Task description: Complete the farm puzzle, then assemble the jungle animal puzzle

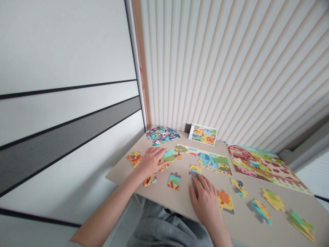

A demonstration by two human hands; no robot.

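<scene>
My left hand [153,160] lies with outstretched fingers over the left part of the table, its fingertips by a green and blue puzzle piece [168,156]. Under and beside it are more pieces, one red and yellow [134,158], another [150,180] near the wrist. My right hand [204,193] rests palm down, thumb apart, fingertips at a yellow and grey puzzle piece [195,169]; whether they press on it I cannot tell. Above it lies a joined puzzle strip [205,159] with an elephant and trees. A green and teal piece [174,181] sits between my hands.
A picture card [203,134] leans at the table's back. Colourful pieces are heaped [163,134] at the back left. A farm puzzle [264,166] lies at the right. Several loose pieces, including an orange one [225,200], spread along the right front. A pleated blind [205,68] hangs behind.
</scene>
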